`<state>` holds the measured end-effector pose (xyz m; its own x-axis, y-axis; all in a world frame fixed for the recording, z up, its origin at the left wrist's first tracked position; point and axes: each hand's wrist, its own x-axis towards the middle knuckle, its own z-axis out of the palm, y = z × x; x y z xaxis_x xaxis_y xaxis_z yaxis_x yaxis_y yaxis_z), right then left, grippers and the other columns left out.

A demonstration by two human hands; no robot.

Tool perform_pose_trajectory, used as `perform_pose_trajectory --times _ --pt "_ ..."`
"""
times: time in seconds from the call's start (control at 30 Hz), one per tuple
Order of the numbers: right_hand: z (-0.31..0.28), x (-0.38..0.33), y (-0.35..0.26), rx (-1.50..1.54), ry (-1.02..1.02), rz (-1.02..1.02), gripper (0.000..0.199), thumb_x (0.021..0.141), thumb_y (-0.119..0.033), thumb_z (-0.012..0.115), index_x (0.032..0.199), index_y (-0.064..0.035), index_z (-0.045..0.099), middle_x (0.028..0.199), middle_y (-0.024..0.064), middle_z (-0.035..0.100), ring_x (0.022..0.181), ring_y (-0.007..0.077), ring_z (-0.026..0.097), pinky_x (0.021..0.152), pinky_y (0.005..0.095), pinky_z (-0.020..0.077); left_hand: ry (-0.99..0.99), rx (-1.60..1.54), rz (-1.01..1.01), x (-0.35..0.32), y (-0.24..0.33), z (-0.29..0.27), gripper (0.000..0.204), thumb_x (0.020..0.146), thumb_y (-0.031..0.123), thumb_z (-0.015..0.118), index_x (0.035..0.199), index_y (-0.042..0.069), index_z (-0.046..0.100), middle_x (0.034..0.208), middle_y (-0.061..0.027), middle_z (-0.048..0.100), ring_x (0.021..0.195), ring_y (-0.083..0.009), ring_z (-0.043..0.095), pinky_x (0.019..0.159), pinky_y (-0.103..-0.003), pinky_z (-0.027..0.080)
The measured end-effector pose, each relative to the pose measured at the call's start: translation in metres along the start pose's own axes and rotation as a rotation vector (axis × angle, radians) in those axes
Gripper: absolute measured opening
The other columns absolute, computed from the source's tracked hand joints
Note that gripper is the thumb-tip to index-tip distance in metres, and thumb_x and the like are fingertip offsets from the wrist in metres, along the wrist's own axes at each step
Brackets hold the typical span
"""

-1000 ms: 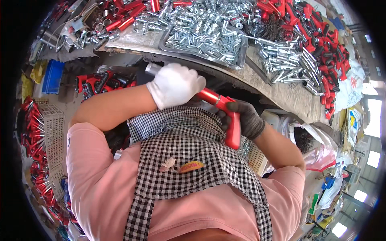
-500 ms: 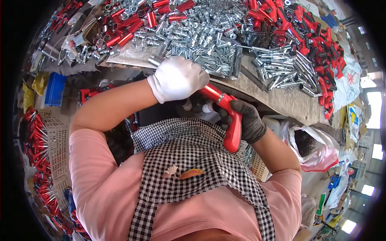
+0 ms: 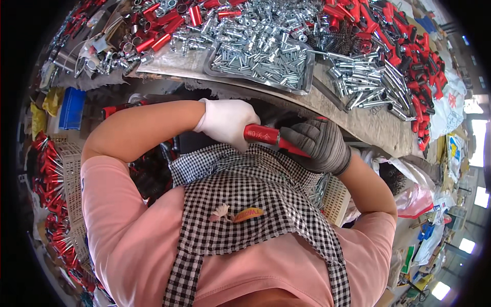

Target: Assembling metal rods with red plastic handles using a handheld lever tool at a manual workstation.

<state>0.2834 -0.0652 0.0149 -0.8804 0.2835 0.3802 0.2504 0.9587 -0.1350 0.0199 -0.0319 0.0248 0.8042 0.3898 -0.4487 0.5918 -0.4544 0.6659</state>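
In front of my checkered apron I hold a red pistol-grip tool (image 3: 262, 134) with a tubular barrel, lying nearly level. My left hand (image 3: 227, 122), in a white glove, is closed round the barrel's left end; its fingertips are mostly hidden. A silver ring joins the barrel to the red body. My right hand (image 3: 323, 146), in a dark grey glove, wraps over the body and covers most of the handle.
Beyond my hands the bench edge (image 3: 169, 77) carries a metal tray (image 3: 310, 77) of small pins. Behind lie red tubes (image 3: 161, 42), silver fittings and steel rods (image 3: 358, 77). Red handles (image 3: 429, 77) pile up at right. A plastic crate (image 3: 71, 174) stands left, a blue bin (image 3: 72, 108) above it.
My left hand has come down and nearer to me, onto the barrel's end. The tool has turned from slanting to nearly level. My right hand has rolled over the handle, hiding it.
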Motion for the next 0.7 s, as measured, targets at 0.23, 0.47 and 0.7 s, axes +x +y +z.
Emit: perform_pose_trajectory --times 0.23,0.47,0.7 --pt "0.021 0.01 -0.011 2.107 0.204 1.142 0.048 0.085 -0.032 0.071 0.117 0.0002 0.057 0.093 0.0071 0.065 0.074 0.0171 0.064 0.069 0.0343 0.0557 0.789 0.983 0.152 -0.008 -0.007 -0.014 0.01 0.074 0.019 0.064 0.073 0.009 0.061 0.064 -0.0079 0.058 0.06 -0.0244 0.063 0.055 -0.036 0.05" --pt "0.01 0.016 -0.021 1.249 0.453 0.959 0.05 0.085 -0.024 0.073 0.125 0.0009 0.058 0.091 0.0099 0.066 0.083 0.0181 0.066 0.071 0.0308 0.0542 0.692 0.834 0.042 -0.011 0.003 -0.039 0.036 0.074 0.019 0.07 0.107 0.007 0.063 0.072 -0.0069 0.06 0.068 -0.0219 0.064 0.057 -0.037 0.05" --pt "-0.01 0.008 0.0 0.049 -0.068 0.114 0.039 0.069 -0.021 0.077 0.104 -0.0073 0.07 0.085 0.0108 0.065 0.074 0.0279 0.066 0.065 0.038 0.0547 -0.272 -0.363 -0.111 0.0 -0.015 0.013 0.032 0.073 0.024 0.077 0.093 0.002 0.067 0.075 -0.0124 0.067 0.061 -0.0222 0.062 0.06 -0.037 0.053"
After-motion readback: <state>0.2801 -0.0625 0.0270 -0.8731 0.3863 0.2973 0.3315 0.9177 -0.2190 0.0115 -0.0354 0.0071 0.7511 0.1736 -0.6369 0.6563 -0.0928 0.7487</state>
